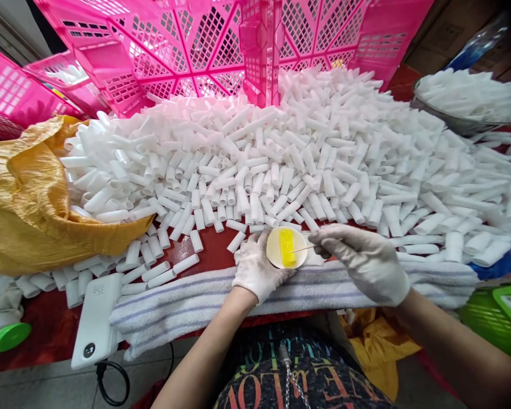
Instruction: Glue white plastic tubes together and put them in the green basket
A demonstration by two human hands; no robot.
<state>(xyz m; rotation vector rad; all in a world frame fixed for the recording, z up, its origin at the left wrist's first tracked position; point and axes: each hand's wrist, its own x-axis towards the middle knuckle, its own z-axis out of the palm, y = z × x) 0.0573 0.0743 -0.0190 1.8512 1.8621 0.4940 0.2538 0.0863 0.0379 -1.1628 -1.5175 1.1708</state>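
Observation:
My left hand [255,270], in a white glove, is closed around a small round white dish [273,249] at the front edge of the table. A bright yellow patch [286,241] lies inside it; I cannot tell what it is made of. From the right, my gloved right hand [366,264] pinches a thin stick like a toothpick [303,248], its tip at the yellow patch. Dark smudges mark the fingertips of that glove. Just beyond both hands spreads a big heap of short white plastic tubes [323,153]. Under my wrists runs a striped towel [174,312].
Pink plastic crates [262,54] stand behind the heap. A yellow woven sack [38,193] spills tubes at left, near a white power bank [96,318] with a cable. At right are a heaped bowl [447,119] and a green basket [489,318].

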